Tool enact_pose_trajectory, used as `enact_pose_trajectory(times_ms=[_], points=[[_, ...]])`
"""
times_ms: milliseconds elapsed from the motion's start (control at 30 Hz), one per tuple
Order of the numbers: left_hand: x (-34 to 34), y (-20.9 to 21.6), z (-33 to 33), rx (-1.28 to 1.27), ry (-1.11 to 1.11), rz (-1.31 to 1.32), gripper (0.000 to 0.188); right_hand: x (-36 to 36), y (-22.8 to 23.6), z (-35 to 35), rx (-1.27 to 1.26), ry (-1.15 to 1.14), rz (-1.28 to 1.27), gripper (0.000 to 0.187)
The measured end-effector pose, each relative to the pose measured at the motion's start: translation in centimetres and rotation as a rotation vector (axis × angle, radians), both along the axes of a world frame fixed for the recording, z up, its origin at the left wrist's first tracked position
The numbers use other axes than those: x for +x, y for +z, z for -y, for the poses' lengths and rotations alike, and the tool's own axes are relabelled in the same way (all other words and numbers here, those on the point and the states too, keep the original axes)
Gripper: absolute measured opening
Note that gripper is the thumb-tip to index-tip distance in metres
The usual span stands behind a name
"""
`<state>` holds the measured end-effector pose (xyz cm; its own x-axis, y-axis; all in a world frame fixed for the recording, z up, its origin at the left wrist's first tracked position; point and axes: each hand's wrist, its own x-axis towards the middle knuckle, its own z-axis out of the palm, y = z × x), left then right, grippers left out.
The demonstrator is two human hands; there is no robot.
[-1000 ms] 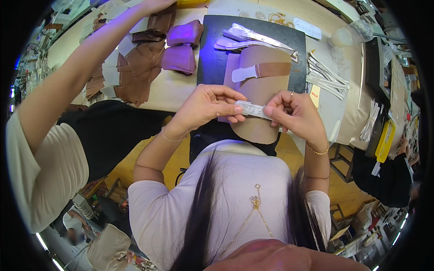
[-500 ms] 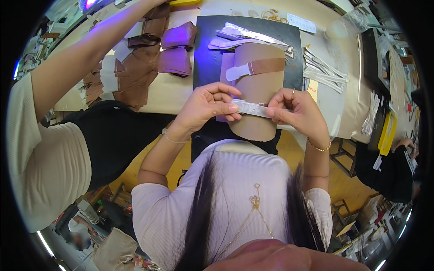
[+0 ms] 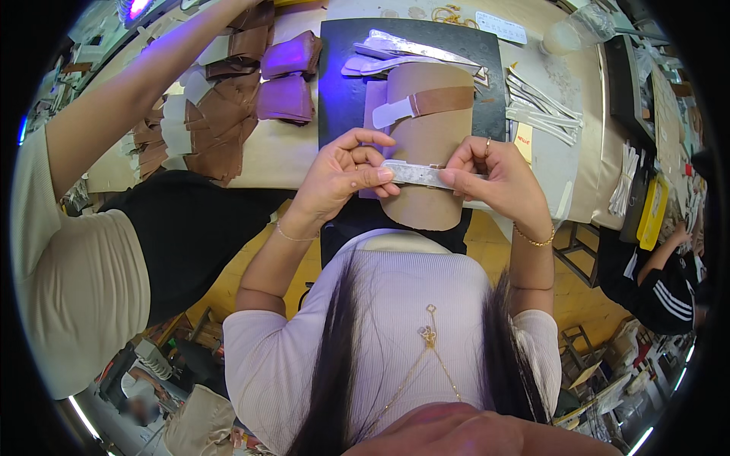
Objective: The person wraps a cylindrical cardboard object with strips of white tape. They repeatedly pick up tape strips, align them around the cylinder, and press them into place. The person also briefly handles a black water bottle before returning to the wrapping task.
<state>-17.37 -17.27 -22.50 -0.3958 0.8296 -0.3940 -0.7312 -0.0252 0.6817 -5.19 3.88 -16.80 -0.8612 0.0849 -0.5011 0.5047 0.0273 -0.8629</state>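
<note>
Between my two hands a short whitish-grey strip (image 3: 416,174) stretches across the near part of a brown cardboard tube (image 3: 428,139). My left hand (image 3: 340,173) pinches its left end between thumb and fingers. At the strip's other end my right hand (image 3: 498,176) grips it, thumb on top. A small metal-looking edge shows along the strip's far side, too small to name. Farther up, a brown strap (image 3: 445,100) with a white end piece (image 3: 392,114) lies across the tube.
Under the tube is a dark mat (image 3: 342,106), with silvery-white strips (image 3: 403,55) at its far side. White strips (image 3: 540,114) lie to the right. Brown leather-like pieces (image 3: 228,125) are stacked left, where a co-worker's arm (image 3: 144,95) reaches over the table.
The table and tube appear slightly higher and farther left in the picture. Both hands keep their hold on the strip. At far right, another person's arm has shifted.
</note>
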Motion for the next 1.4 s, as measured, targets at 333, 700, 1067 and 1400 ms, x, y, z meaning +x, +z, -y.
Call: enact_pose_trajectory(times_ms=[333,700,1067,1400], points=[[0.3,-0.5,-0.2,0.032,0.038,0.017,0.042,0.2,-0.6,0.0,0.117,0.024,-0.064,0.018],[0.9,-0.2,-0.4,-0.043,0.047,-0.155,0.041,0.1,0.2,0.3,0.338,0.068,-0.108,0.022],[0.8,-0.3,0.5,-0.001,0.118,-0.223,0.047,1.8,0.2,-1.1,0.292,0.046,-0.064,0.024],[0.4,-2.5,1.1,-0.02,0.098,-0.174,0.05,2.8,-1.2,-2.4,-0.037,-0.088,-0.043,0.022]])
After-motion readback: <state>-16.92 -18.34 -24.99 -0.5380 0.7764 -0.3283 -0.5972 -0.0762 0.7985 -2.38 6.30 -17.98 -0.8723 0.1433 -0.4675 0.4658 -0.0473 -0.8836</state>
